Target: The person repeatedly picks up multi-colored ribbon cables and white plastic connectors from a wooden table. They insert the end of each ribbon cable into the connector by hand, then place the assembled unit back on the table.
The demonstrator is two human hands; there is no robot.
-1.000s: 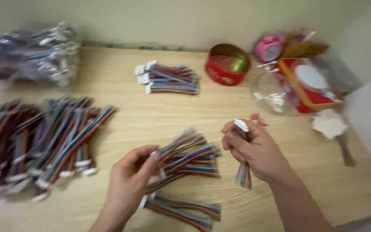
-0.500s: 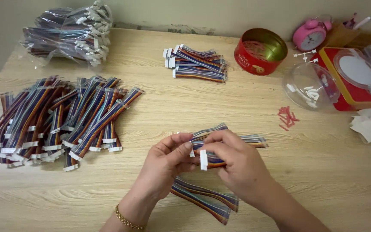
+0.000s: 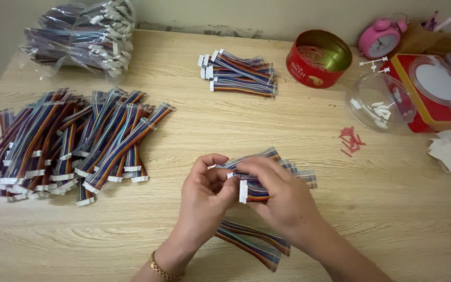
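Both hands meet at counter (image 3: 340, 209) centre-front. Left hand (image 3: 204, 196) and right hand (image 3: 277, 196) are clamped together on one folded rainbow ribbon-cable bundle (image 3: 254, 189), white connector facing up. Another ribbon cable (image 3: 251, 243) lies flat just below the wrists. Large cable pile (image 3: 69, 138) at left, well apart. Small cable stack (image 3: 241, 73) sits near red tin (image 3: 318, 58).

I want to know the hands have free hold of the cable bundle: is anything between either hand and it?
Nothing visible. The left hand and right hand both grip the multicoloured ribbon cable bundle directly; more cables lie on the table below.
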